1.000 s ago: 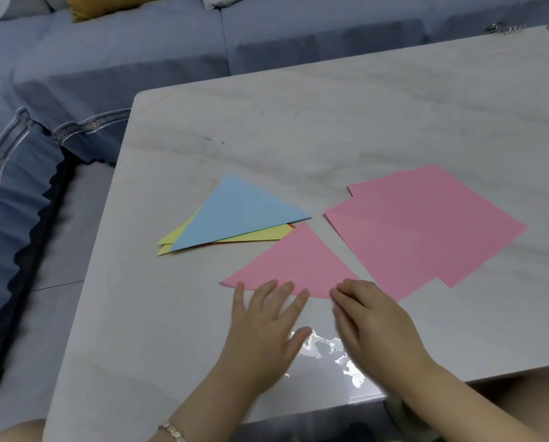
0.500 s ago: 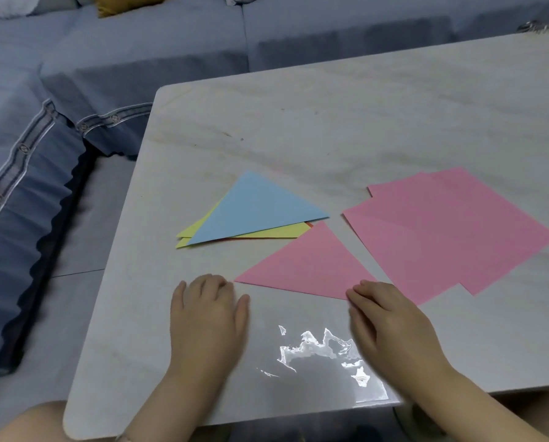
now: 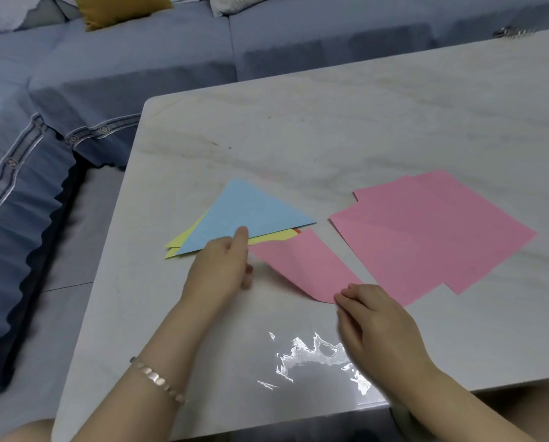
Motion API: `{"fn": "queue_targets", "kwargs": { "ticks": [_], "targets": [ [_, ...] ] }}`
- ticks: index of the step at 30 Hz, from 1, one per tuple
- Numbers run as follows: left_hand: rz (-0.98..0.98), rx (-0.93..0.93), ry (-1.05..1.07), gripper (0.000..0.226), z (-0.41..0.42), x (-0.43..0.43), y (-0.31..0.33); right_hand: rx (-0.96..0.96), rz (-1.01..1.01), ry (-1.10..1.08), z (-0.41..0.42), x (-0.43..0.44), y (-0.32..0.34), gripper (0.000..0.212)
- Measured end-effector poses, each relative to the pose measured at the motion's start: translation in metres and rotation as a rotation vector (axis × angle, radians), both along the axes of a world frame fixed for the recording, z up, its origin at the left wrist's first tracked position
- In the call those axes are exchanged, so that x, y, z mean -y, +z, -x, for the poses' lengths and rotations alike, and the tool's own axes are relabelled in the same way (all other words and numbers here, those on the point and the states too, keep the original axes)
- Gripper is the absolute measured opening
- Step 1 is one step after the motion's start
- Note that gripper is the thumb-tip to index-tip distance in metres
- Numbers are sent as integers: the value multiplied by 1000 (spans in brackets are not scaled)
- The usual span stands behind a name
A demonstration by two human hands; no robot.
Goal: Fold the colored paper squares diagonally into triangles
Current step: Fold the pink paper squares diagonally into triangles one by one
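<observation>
On counter (image 3: pixel 330 122), bowed pink triangle (image 3: pixel 305 266), left hand (image 3: pixel 222 266) pinching its nine o'clock corner, right hand (image 3: pixel 378 323) pinching its five o'clock corner

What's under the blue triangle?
Under the blue triangle, yellow paper pokes out at the left and lower edges, with an orange sliver at the right end. The rest is covered; sheet count unclear.

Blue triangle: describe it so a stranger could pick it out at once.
On the white marble table before the blue sofa, look left of the pink squares to a small pile of folded triangles. The blue triangle tops that pile, just beyond the left hand. It is the only blue paper; yellow triangles peek out beneath it.
</observation>
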State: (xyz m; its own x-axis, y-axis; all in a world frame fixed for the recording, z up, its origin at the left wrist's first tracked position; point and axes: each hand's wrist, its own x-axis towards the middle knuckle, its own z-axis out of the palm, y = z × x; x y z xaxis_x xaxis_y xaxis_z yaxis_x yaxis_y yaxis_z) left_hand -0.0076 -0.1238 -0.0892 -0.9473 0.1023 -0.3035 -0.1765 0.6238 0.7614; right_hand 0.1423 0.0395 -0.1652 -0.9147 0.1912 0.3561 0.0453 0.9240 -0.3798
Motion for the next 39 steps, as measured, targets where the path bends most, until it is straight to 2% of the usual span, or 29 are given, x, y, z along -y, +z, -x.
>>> {"fn": "queue_targets", "kwargs": {
  "ticks": [3, 5, 6, 9, 11, 13, 18, 20, 22, 25, 28, 31, 33, 36, 39],
  "targets": [
    [-131, 135, 142, 55, 12, -4, 7, 21, 9, 2, 0, 0, 2, 21],
    [-99, 229, 90, 59, 17, -2, 13, 19, 8, 4, 0, 0, 1, 23],
    [-20, 247, -2, 57, 18, -1, 12, 18, 6, 5, 0, 0, 1, 23],
    [309, 100, -325, 30, 11, 0, 0, 36, 17, 9, 1, -1, 2, 22],
    [445, -56, -383, 21, 1, -2, -7, 70, 17, 20, 1, -1, 4, 19],
    [398, -184, -377, 18, -9, -3, -9, 84, 29, 25, 0, -4, 7, 13],
    [68, -414, -258, 16, -7, 6, 4, 104, 159, -63, 4, -33, 16, 37],
    [46, -461, -211, 16, 12, 11, 12, 147, 127, -144, 9, -47, 21, 38],
    [104, -444, -174, 18, 38, 17, 13, 261, 93, -212, 16, -59, 23, 44],
    [301, -391, -155, 35, 63, 23, 8, 445, 36, -232, 27, -68, 28, 68],
    [497, -510, -218, 46, 58, 20, -1, 538, -34, -248, 33, -73, 28, 76],
    [411, -593, -311, 40, 32, 6, -9, 548, -108, -242, 35, -74, 27, 67],
    [259, -509, -383, 35, 14, -12, -13, 545, -130, -232, 32, -73, 22, 69],
    [94, -351, -452, 39, -1, -53, -13, 533, -159, -204, 24, -67, 24, 76],
    [68, -227, -462, 49, 1, -96, -11, 492, -151, -202, 15, -66, 25, 81]
  ]
}}
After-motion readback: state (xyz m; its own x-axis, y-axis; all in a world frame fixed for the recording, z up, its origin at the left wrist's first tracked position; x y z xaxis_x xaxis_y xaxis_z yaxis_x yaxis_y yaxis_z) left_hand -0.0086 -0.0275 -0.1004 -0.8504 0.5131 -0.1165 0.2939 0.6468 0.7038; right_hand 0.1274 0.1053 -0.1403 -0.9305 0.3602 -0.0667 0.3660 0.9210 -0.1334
